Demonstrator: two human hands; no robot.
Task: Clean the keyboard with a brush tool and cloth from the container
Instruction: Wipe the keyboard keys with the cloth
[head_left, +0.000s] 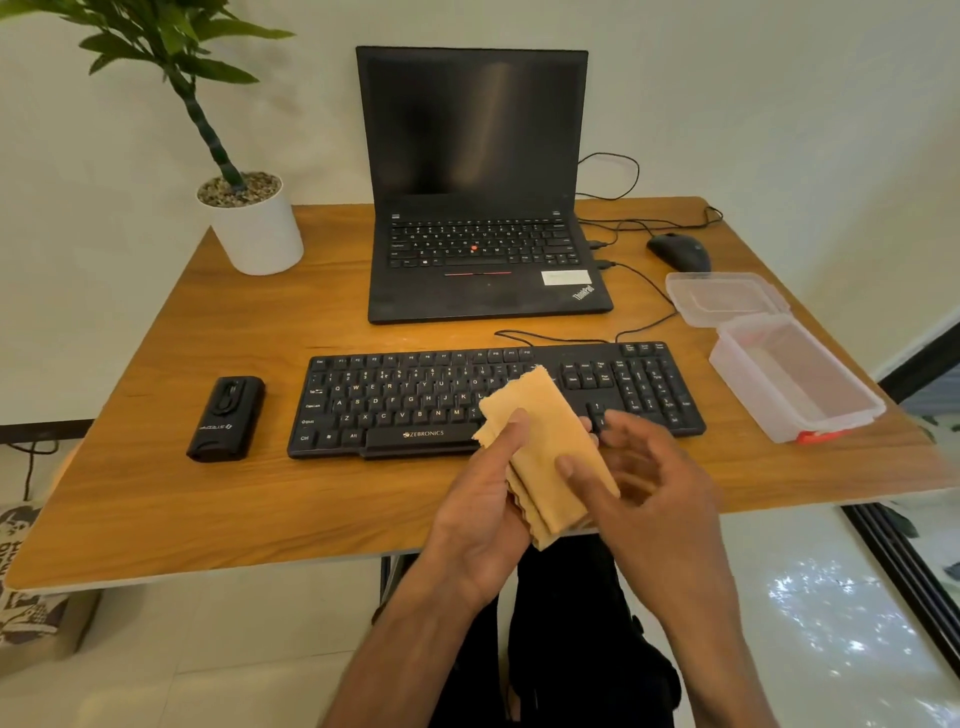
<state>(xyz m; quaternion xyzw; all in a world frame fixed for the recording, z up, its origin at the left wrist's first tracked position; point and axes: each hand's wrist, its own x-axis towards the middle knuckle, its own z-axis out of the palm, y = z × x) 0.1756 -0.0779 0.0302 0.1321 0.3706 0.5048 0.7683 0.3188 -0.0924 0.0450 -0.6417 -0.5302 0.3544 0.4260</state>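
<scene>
A wooden table (249, 499) with rounded corners stands against a plain pale wall (779, 78); the floor (810, 623) below is light tile, and a dark frame runs along the right edge of the view. The keyboard (415, 405) lies near the front of the table, and behind it stands an open laptop (478, 208) with a dark screen. The brush tool (226, 419) lies just left of the keyboard. At the right edge sits the open clear container (795, 384), with its lid (724, 299) just behind it and a mouse (678, 250) further back. A plant (249, 218) in a white pot stands at the back left corner.

The folded yellow cloth (545, 441) is held over the right part of the keyboard. The left hand (483, 514) grips it, thumb pressed on top. The right hand (649, 483) touches the cloth with its thumb, the other fingers loosely curled and blurred, so I cannot tell if it grips.
</scene>
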